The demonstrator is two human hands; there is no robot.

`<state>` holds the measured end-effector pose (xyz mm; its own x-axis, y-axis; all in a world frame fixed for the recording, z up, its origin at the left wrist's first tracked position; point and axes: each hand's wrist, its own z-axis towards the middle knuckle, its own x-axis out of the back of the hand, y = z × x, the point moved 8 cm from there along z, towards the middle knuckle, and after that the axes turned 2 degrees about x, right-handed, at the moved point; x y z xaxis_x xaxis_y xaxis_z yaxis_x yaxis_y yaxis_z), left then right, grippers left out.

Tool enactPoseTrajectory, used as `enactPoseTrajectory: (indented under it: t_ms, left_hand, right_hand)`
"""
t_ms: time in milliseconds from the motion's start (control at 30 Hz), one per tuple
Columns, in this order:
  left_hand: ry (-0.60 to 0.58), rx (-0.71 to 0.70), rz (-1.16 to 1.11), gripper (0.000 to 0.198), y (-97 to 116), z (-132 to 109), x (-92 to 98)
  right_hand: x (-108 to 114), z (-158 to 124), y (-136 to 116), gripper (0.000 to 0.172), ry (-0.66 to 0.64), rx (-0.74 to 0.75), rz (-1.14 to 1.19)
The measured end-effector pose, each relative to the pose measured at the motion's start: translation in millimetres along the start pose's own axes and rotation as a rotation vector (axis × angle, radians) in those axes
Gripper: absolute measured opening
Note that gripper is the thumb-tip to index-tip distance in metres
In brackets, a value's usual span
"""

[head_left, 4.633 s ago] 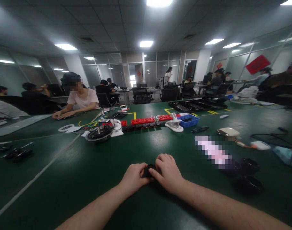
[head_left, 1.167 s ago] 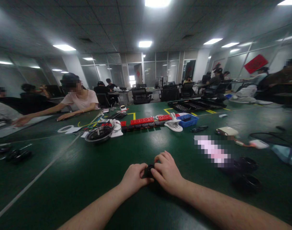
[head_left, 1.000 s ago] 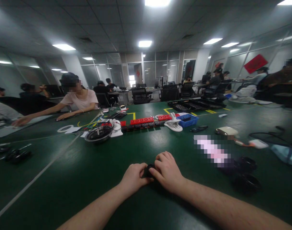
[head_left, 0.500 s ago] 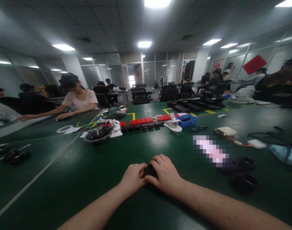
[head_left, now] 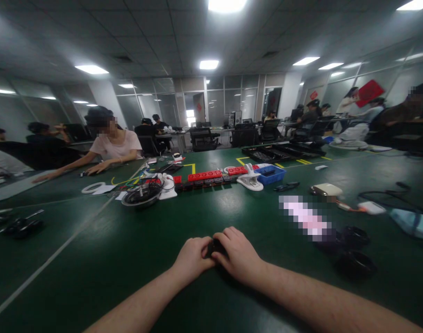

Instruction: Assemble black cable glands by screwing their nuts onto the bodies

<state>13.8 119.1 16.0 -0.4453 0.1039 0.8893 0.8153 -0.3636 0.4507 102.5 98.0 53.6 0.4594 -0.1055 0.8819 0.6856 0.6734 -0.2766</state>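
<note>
Steadying the small black piece (head_left: pixel 217 248), mostly covered by your fingers and too dark to tell its exact shape or material, looks like the heart of this step. It sits between your hands, just above or on the broad, dark green, smooth tabletop (head_left: pixel 128 286); you cannot tell here whether it touches down. Your bare left hand (head_left: pixel 192 256), from 9 o'clock, pinches its left end in a narrow grip of thumb and fingers, and your bare right hand (head_left: pixel 241 258), from 3 o'clock, closes over the other end, fingers curled across the top and thumb along the near side. How hard either squeezes does not show. Treat the left pinch as the anchor and let the right fingers do the fine adjusting, since turning both at once could make a piece this small slip. Your right thumb lies very near the left one, so leave it room to press squarely. Rest both forearms low for steadiness. The two shiny black, round, open-topped parts (head_left: pixel 356 266) stand well apart at 3 o'clock, leaving your elbows free.
</note>
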Motion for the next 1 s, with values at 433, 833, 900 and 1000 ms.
enactPoseTrajectory:
  t_ms: [433,833,900,1000]
  left_hand:
    - [-0.03,0.031,0.029,0.016,4.0,-0.3,2.3]
    - [-0.03,0.033,0.021,0.015,4.6,-1.6,3.7]
    - [-0.033,0.036,0.015,0.015,3.8,-1.2,3.3]
    - [-0.031,0.047,0.011,0.015,1.4,-0.5,2.5]
  right_hand:
    - [1.8,-0.4,-0.5,0.023,-0.017,-0.021,0.059]
    - [1.0,-0.5,-0.9,0.022,-0.016,-0.016,0.124]
    - [0.6,-0.3,-1.6,0.024,-0.018,-0.007,0.144]
    - [1.8,0.2,-4.9,0.026,-0.017,0.028,0.174]
